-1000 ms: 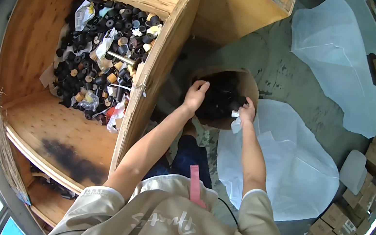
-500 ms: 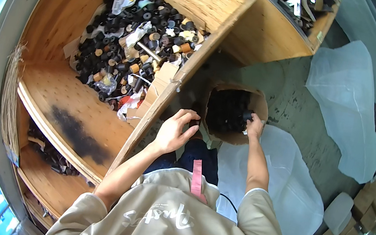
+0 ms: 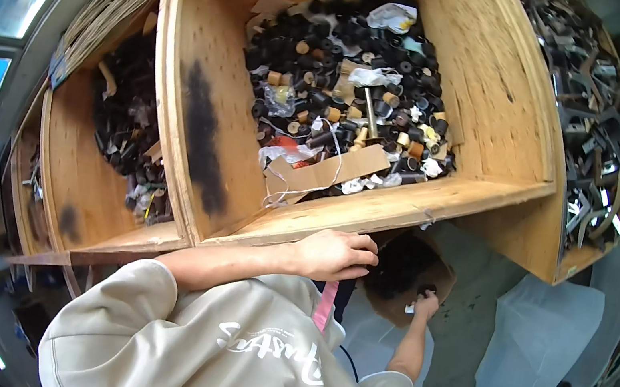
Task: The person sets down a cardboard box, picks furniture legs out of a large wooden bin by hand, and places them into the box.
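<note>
A: What's nearest you, and how do your hands stand?

B: Your left hand (image 3: 337, 255) is curled, back up, close beside the wooden bin (image 3: 479, 198)'s front edge, fingertips near the carton (image 3: 446, 278)'s left rim. I can't tell whether it holds anything. Your right hand (image 3: 428, 305) pinches a dark piece (image 3: 427, 291) at the carton's right rim; a white scrap (image 3: 410, 308) shows beside those fingers.

A: So what has just changed?

B: Your view has turned, so the bin now spans the upper middle instead of the upper left. A second ago your left hand was over the carton's mouth; now it's back by the bin. Your right hand stays at the carton's rim.

A: And what does that mean for the work?

B: My judgement is that you're mid-handling: your right hand is occupied, while your left is placed between carton and bin.

A: What lies farther off?

B: More dark pieces (image 3: 399, 266) sit inside the carton. Past the bin's front edge lies a cardboard strip (image 3: 339, 172), then a metal rod (image 3: 371, 114) among black and tan small parts (image 3: 316, 101) reaching toward the far wall.
</note>
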The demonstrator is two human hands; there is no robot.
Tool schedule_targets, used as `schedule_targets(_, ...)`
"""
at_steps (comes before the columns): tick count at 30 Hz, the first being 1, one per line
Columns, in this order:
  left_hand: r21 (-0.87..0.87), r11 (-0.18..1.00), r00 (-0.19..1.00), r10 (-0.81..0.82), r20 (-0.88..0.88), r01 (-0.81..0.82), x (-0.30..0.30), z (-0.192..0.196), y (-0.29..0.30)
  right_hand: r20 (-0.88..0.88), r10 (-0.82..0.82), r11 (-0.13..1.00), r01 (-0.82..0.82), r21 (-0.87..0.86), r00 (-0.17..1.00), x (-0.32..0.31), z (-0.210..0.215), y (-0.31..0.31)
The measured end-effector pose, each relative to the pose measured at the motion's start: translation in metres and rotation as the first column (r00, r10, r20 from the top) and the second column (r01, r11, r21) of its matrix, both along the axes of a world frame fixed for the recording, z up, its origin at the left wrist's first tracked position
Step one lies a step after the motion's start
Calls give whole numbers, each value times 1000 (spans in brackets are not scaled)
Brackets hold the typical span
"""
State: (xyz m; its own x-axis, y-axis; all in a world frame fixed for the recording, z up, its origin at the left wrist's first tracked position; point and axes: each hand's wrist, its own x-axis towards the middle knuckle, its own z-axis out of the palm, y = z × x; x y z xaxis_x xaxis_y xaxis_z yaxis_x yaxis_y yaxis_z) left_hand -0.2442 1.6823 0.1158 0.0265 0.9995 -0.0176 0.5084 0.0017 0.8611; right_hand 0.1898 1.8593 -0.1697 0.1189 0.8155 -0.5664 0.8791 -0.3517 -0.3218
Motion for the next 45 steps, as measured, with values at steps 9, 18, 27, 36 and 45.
schedule_targets(9,-47,992,985,120,122,-115,-24,-7,-30,48,-10,999,8,39,999,0,-26,3)
schedule_targets(18,-202,969,941,198,273,-145,-46,-4,6,-538,-8,820,313,479,843,-86,96,62)
schedule_targets(27,54,987,795,91,599,-153,-104,0,118,-999,25,926,-378,14,24,-392,315,39)
schedule_targets(36,-835,469,957,178,-229,-287,-139,-267,-34,-403,913,45,-998,-50,61,-468,107,136)
schedule_targets(45,-739,227,568,786,-245,-634,-245,-430,-26,-342,935,74,-994,-86,99,-674,-134,110)
